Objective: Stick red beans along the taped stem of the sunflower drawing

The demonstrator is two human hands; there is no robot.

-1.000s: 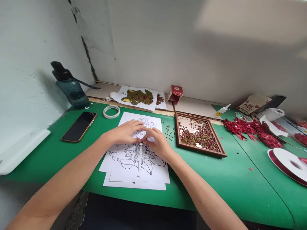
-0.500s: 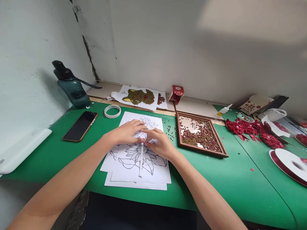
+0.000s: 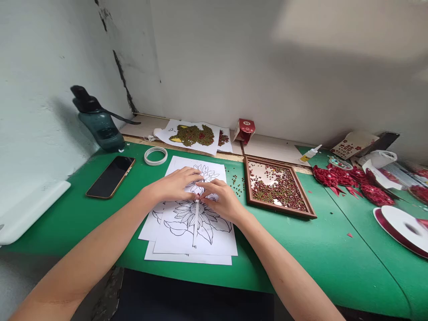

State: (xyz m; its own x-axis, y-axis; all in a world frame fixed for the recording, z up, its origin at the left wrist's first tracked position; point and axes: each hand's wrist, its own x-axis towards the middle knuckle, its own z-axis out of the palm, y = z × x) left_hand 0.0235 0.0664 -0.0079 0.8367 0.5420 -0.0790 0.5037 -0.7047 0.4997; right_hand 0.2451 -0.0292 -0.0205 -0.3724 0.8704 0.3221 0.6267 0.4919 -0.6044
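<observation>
Head view: White Paper Strip [image 3: 195, 220] over Sunflower Drawing [image 3: 209, 213]

Left hand [image 3: 176, 183] and right hand [image 3: 222, 199] pinch the strip's far end, above the drawing's flower centre. The strip is presumably light, pliable, easily creased; hold its edges lightly with fingertips.

Paper sheets [image 3: 167, 238] are lying on the worktop [image 3: 344, 263], a strip [image 3: 195, 223] reaching over them from between the left hand [image 3: 175, 184] and the right hand [image 3: 222, 200]. A phone [image 3: 111, 177] is lying to their left, a bottle [image 3: 100, 129] standing behind it and a tape roll [image 3: 155, 163] to its right. Right of the sheets, a frame [image 3: 247, 183] is holding beans [image 3: 284, 192], a spool [image 3: 399, 227] lying farther right
</observation>
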